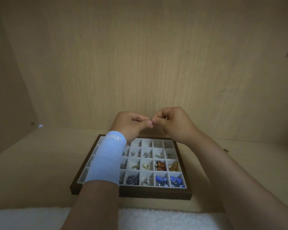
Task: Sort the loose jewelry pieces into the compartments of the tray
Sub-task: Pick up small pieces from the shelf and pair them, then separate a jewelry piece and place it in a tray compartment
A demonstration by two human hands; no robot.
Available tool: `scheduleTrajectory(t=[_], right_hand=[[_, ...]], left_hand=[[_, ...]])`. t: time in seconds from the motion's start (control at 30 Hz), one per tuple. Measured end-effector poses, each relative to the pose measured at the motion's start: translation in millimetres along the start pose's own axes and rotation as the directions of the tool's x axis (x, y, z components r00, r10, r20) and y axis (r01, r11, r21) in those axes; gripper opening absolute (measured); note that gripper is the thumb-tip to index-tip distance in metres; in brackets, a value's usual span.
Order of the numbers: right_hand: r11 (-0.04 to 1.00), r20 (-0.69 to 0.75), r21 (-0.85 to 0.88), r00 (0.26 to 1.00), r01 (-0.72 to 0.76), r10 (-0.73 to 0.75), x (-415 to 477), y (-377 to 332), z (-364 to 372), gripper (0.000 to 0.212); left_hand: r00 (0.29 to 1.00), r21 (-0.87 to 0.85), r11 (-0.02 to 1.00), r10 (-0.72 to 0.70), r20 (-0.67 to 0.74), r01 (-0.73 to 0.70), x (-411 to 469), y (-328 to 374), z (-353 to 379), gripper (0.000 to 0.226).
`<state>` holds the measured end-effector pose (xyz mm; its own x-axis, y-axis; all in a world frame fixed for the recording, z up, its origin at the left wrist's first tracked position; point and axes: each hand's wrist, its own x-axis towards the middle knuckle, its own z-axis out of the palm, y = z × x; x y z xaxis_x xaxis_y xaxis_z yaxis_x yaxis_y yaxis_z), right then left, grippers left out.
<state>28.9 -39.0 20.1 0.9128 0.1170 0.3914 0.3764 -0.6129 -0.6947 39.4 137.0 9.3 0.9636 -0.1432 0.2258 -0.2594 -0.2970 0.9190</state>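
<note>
A dark wooden tray (156, 195) with a white grid of compartments lies on the shelf. Its cells hold blue beads (162, 180), amber pieces (160, 165), a gold ring (146, 166) and several small metal pieces. Above the tray's far edge, my left hand (131, 125) and my right hand (175, 123) meet fingertip to fingertip. Both pinch a tiny silvery jewelry piece (150, 120) between them; most of it is hidden by the fingers. A light blue band covers my left wrist and hides the tray's left columns.
Wooden walls (140, 63) close in the back and left of the shelf. A white fluffy cloth (156, 219) lies along the near edge. Small dark bits (225, 150) sit on the shelf at the far right.
</note>
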Motion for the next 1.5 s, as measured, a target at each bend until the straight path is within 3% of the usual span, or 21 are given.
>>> scheduleTrajectory(t=[0.13,0.23,0.37,0.47,0.57,0.77,1.0,1.17,1.33,1.5], right_hand=[[0.991,-0.007,-0.137,1.0,-0.008,0.007,0.1,9.7,0.7,0.016],[0.948,0.035,-0.317,0.999,-0.016,0.028,-7.0,14.5,-1.5,0.014],[0.84,0.169,-0.542,0.98,0.003,0.106,-13.5,16.5,0.7,0.012],[0.782,0.198,-0.622,0.974,0.042,0.105,-13.6,13.7,3.9,0.011],[0.739,0.207,-0.67,0.974,0.071,0.094,-12.3,11.0,10.1,0.013],[0.722,0.168,-0.688,0.983,0.066,0.071,-8.0,11.2,21.0,0.014],[0.885,0.151,-0.458,0.974,-0.081,0.168,-13.1,13.2,-3.1,0.004],[0.902,0.096,-0.413,0.978,-0.128,0.183,-25.6,17.1,-51.4,0.01],[0.868,-0.019,-0.422,0.96,-0.261,0.279,-47.8,43.0,-103.6,0.011],[0.774,-0.033,-0.542,0.929,-0.327,0.37,-61.7,82.8,-128.2,0.016]], left_hand=[[1.0,0.093,0.995,-0.024,-0.009,0.025,3.5,-4.5,11.9,0.009],[0.997,0.304,0.952,-0.053,0.051,0.035,2.1,-4.9,25.2,0.009],[0.999,0.633,0.774,-0.032,-0.003,0.027,-4.2,-1.1,40.0,0.032],[0.999,0.736,0.677,-0.027,0.039,-0.01,-12.3,1.9,48.0,0.033],[0.994,0.74,0.672,-0.066,0.084,-0.018,-14.3,-0.4,45.3,0.03],[0.992,0.65,0.759,-0.095,0.087,0.016,-7.0,-7.3,34.9,0.025],[0.997,0.506,0.861,-0.075,0.034,0.047,-1.5,-12.1,33.0,0.025],[0.999,0.421,0.907,0.01,0.04,-0.026,-1.6,-1.2,43.2,0.024],[0.979,0.472,0.865,0.091,0.185,-0.169,-9.1,15.3,73.0,0.022],[0.932,0.549,0.768,0.171,0.32,-0.33,-22.7,22.1,109.0,0.023]])
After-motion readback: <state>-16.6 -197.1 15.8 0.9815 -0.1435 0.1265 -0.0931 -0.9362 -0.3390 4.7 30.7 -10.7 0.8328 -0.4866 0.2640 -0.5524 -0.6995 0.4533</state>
